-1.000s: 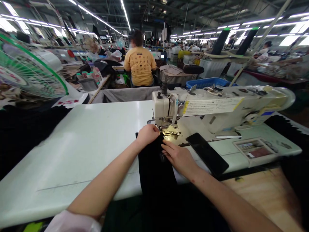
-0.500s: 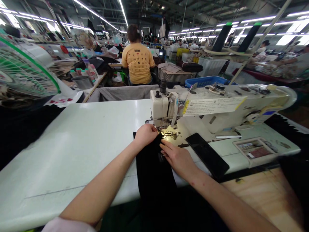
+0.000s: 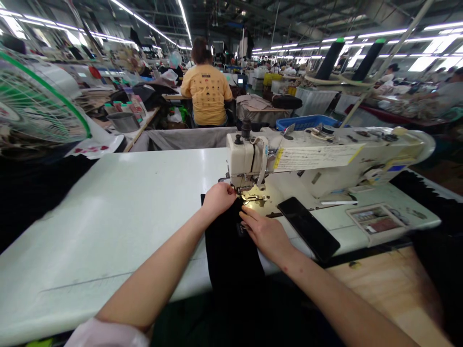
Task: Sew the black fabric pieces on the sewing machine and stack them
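A long strip of black fabric (image 3: pixel 231 255) runs from the sewing machine's presser foot (image 3: pixel 239 191) toward me and hangs over the table's front edge. My left hand (image 3: pixel 218 198) lies on its left side beside the foot, thumb and fingers pinched together at the cloth. On the right edge of the cloth rests my right hand (image 3: pixel 265 232), fingers stretched toward the lit needle plate (image 3: pixel 257 198). Beneath those fingers is a small dark tag (image 3: pixel 240 229), partly hidden. The sewing machine (image 3: pixel 325 161) stands over the plate; its needle is too small to make out.
A black phone (image 3: pixel 307 226) lies right of my right hand, near a tray of small parts (image 3: pixel 376 221). Thread cones (image 3: pixel 330 60) stand behind the machine. A fan (image 3: pixel 39 101) is at left. A person in a yellow shirt (image 3: pixel 206 91) sits ahead, facing away.
The view has shifted slightly. Both hands keep nearly the same places on the black fabric, with no clear change in their grip.
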A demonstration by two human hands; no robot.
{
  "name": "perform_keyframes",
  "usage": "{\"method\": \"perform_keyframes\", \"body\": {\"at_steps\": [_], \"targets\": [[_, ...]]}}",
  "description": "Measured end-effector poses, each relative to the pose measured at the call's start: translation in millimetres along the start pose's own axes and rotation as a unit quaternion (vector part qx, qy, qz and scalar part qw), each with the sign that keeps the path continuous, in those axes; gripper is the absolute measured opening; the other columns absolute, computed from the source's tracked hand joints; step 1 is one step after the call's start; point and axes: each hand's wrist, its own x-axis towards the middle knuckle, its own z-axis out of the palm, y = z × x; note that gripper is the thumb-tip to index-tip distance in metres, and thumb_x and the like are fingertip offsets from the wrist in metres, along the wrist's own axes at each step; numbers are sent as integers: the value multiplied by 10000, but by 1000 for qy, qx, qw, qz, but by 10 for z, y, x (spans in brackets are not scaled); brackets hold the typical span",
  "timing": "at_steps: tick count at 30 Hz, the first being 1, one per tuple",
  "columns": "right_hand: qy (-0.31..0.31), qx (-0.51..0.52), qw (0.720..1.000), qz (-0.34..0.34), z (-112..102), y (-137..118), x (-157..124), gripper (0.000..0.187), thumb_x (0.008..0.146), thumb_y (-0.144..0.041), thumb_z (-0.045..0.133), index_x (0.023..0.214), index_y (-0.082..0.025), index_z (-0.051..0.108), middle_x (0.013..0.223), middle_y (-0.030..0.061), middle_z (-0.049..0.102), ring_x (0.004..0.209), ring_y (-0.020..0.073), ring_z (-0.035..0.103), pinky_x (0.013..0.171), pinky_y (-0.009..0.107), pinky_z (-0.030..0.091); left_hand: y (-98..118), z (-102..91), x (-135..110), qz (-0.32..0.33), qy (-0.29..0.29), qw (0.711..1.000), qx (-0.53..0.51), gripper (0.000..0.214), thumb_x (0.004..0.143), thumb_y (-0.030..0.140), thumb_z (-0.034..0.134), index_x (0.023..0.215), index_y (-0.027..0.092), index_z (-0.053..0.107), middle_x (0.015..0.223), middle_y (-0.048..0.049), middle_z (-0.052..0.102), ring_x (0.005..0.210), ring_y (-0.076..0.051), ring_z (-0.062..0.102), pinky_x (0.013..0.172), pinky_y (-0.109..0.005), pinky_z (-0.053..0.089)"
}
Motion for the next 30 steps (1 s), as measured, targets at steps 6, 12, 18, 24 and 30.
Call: {"method": "perform_keyframes", "body": {"at_steps": [6,12,18,24,30], "targets": [[1,13,1000,1,22,40,17,365,989,-198,481,1338,-191,586,1454,66,532,1036,244,695,818,374,603,78,-36,-20,2,25,1000,19,182,828,241,560,748,177,710,793,-94,712,795,-246,667,718,-312,487],[77,158,984,10,-174,-19,-221,240,970,-239,518,1102,-216,718,1255,64,678,1099,240,663,967,400,544,19,-254,-710,64,97,993,-9,226,869,256,591,1079,186,635,1127,-93,663,1098,-253,589,979,-373,446],[49,162,972,-163,-420,-357,-726,401,889,-145,502,1272,-199,604,1378,85,583,916,181,685,747,307,584,-94,-21,-2187,158,242,950,-120,132,865,217,581,976,214,509,918,-52,594,871,-203,585,794,-344,496],[41,-11,965,-259,-202,-575,-693,313,946,-113,435,1170,-163,647,1131,107,679,750,174,638,563,286,475,-106,456,-2550,60,228,972,-15,229,796,276,660,933,216,486,859,-46,587,786,-233,590,695,-358,491],[103,23,962,-251,-175,-587,-645,267,978,-165,400,1015,-153,664,942,83,677,715,154,605,547,280,408,-128,257,-2488,46,259,962,-75,99,839,175,525,788,229,461,739,-10,558,695,-181,551,614,-300,414]]}}
